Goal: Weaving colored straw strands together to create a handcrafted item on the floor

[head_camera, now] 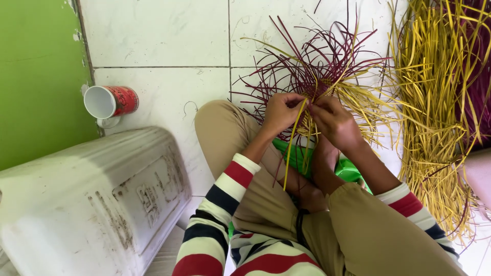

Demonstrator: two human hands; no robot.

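Observation:
I sit on a white tiled floor with my legs in tan trousers. My left hand (280, 113) pinches a long yellow strip (292, 148) that hangs down over my lap. My right hand (335, 121) grips other yellow strips beside it, fingers closed. Both hands meet at the middle of a half-woven piece (319, 71) whose dark red and yellow strips fan outward over the tiles. The woven centre is mostly hidden behind my fingers.
A thick pile of loose yellow and purple strips (440, 102) lies along the right. A red cup (110, 101) lies on its side by the green wall (36, 76). A dirty white plastic container (87, 199) lies at my left. Green plastic (348, 168) shows under my legs.

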